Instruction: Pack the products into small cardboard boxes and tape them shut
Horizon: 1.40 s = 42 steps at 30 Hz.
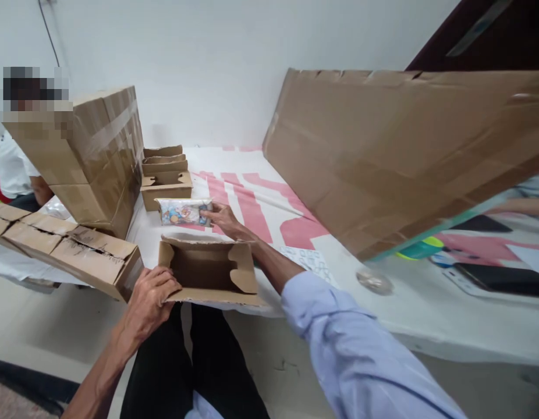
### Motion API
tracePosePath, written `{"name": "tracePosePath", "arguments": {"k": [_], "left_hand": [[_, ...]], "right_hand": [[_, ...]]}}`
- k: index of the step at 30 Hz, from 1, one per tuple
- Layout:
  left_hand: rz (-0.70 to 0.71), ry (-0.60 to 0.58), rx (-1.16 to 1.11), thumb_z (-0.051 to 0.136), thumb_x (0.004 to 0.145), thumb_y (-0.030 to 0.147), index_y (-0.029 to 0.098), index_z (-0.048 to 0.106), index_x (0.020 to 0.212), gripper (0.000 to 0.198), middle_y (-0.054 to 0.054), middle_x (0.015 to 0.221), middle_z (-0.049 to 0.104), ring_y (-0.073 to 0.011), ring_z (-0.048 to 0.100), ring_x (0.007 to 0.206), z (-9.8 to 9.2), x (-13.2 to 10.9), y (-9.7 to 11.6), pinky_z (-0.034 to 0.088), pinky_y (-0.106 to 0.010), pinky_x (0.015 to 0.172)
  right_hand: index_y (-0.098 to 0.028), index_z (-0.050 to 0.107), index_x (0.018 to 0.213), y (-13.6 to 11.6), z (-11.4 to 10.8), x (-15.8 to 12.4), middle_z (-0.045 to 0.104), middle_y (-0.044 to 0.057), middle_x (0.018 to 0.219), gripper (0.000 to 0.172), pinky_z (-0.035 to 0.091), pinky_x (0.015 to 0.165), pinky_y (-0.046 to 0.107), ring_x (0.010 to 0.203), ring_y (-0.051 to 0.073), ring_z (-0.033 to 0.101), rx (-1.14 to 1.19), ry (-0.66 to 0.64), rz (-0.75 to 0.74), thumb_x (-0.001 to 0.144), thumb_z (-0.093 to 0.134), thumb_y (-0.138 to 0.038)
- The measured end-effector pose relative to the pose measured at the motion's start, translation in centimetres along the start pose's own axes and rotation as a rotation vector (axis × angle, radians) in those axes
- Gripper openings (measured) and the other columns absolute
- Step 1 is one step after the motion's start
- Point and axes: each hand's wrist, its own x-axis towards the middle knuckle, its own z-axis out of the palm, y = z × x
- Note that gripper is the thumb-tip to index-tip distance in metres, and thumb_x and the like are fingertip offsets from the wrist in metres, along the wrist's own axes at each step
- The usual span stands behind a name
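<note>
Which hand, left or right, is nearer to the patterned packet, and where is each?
Right. The right hand holds the right end of the patterned packet. The left hand is farther away, toward the person, holding the left side of the open cardboard box.

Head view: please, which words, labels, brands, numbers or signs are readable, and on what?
None can be read.
Dark marks on the low carton: too blurred.
Pink shapes on the tablecloth: no legible text.
Packet in the right hand: print too small.
Printed sheet: too small.
</note>
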Motion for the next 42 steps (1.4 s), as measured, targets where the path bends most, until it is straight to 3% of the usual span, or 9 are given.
{"name": "tracePosePath", "arguments": {"k": [7,10,15,19,24,28,32,37,42], "left_hand": [[-0.035,0.152,0.059,0.054,0.073,-0.005,0.021,0.07,0.096,0.038,-0.004,0.091,0.077,-0.0233,0.073,0.099,0.7,1.7,-2.3,0.052,-0.037,0.088],[-0.076,0.237,0.087,0.051,0.066,-0.005,0.021,0.071,0.096,0.044,-0.006,0.092,0.077,-0.0248,0.073,0.099,1.4,2.5,-3.9,0.055,-0.038,0.089],[-0.224,0.305,0.156,0.052,0.064,-0.002,0.021,0.074,0.09,0.041,-0.007,0.094,0.077,-0.027,0.072,0.099,3.1,5.3,-6.6,0.058,-0.042,0.092],[-0.387,0.336,0.207,0.054,0.063,-0.004,0.02,0.075,0.099,0.048,-0.011,0.102,0.076,-0.0306,0.07,0.106,3.9,8.1,-7.1,0.057,-0.047,0.099],[-0.383,0.551,0.336,0.059,0.081,0.004,0.019,0.072,0.12,0.043,-0.018,0.132,0.067,-0.0342,0.058,0.135,4.8,7.6,-3.1,0.047,-0.052,0.115],[-0.43,0.327,0.101,0.06,0.095,0.022,0.022,0.074,0.098,0.014,-0.009,0.098,0.075,-0.0247,0.072,0.093,7.5,5.8,-0.8,0.056,-0.038,0.09],[-0.733,0.12,-0.137,0.069,0.09,0.037,0.023,0.077,0.088,0.016,-0.007,0.088,0.08,-0.0255,0.074,0.084,9.8,7.4,-2.8,0.056,-0.035,0.082],[-0.874,0.142,-0.141,0.067,0.091,0.048,0.019,0.079,0.085,0.032,-0.009,0.08,0.08,-0.0272,0.075,0.083,10.4,11.2,-6.8,0.053,-0.034,0.076],[-0.968,0.206,-0.053,0.072,0.083,0.051,0.018,0.08,0.082,0.034,-0.01,0.079,0.078,-0.032,0.075,0.089,10.8,13.5,-9.8,0.052,-0.037,0.079]], "right_hand": [[-0.017,0.073,0.094,0.7,1.8,5.3,0.077,0.008,0.097,0.057,0.06,0.092,0.041,0.102,0.026,0.071,-0.052,0.112,0.016,0.064,0.091,-0.062],[-0.017,0.074,0.099,0.6,-1.0,3.4,0.078,0.013,0.108,0.06,0.058,0.099,0.047,0.111,0.03,0.071,-0.046,0.105,0.046,0.075,0.081,-0.072],[-0.022,0.071,0.131,-0.5,-4.7,-3.1,0.071,0.016,0.139,0.076,0.054,0.108,0.053,0.133,0.032,0.064,0.022,-0.161,0.13,0.091,0.053,-0.084],[-0.03,0.057,0.152,-1.5,-3.9,-5.7,0.054,0.012,0.161,0.084,0.054,0.109,0.053,0.144,0.033,0.054,-0.052,-0.128,0.114,0.083,0.072,-0.077],[-0.028,0.054,0.155,-1.0,-1.2,-5.8,0.055,0.015,0.158,0.088,0.058,0.106,0.051,0.141,0.035,0.056,-0.091,-0.018,0.107,0.082,0.075,-0.072],[-0.026,0.063,0.143,0.0,0.0,-6.2,0.066,0.013,0.143,0.074,0.063,0.095,0.043,0.132,0.032,0.061,-0.065,0.056,0.074,0.09,0.063,-0.076],[-0.024,0.07,0.13,1.2,-1.3,-8.4,0.07,0.012,0.135,0.052,0.058,0.102,0.045,0.124,0.028,0.065,-0.256,0.163,-0.084,0.101,0.052,-0.064],[-0.019,0.072,0.117,3.7,-4.6,-13.2,0.072,0.015,0.12,0.027,0.051,0.107,0.052,0.116,0.032,0.064,-0.837,0.257,-0.252,0.096,0.063,-0.035],[-0.017,0.07,0.126,5.5,-5.3,-15.7,0.067,0.018,0.132,0.031,0.047,0.106,0.052,0.125,0.035,0.057,-1.13,0.235,-0.226,0.096,0.06,-0.023]]}}
